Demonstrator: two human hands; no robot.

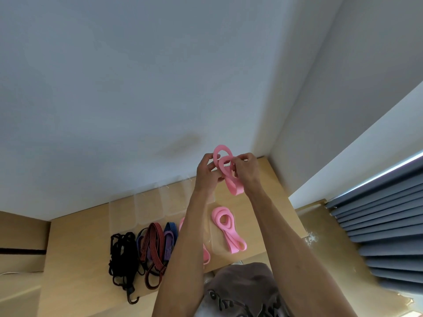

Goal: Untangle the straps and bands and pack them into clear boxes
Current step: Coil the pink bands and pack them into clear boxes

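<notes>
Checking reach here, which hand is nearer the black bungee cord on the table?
Left. The left hand is above and right of the black bungee cord; the right hand is farther right. Both hold the pink band.

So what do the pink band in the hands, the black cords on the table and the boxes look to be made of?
Pink band: likely matte rubbery elastic; flat, holds soft loops. Black cords: probably woven bungee, with a hook at the end. Clear boxes: see-through plastic, probably. Table: light wood-look, matte.

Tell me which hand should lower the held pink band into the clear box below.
Probably the right hand. It pinches the pink band near its top loops and hangs nearly over the clear box holding another pink band. The left hand sits farther left.
</notes>
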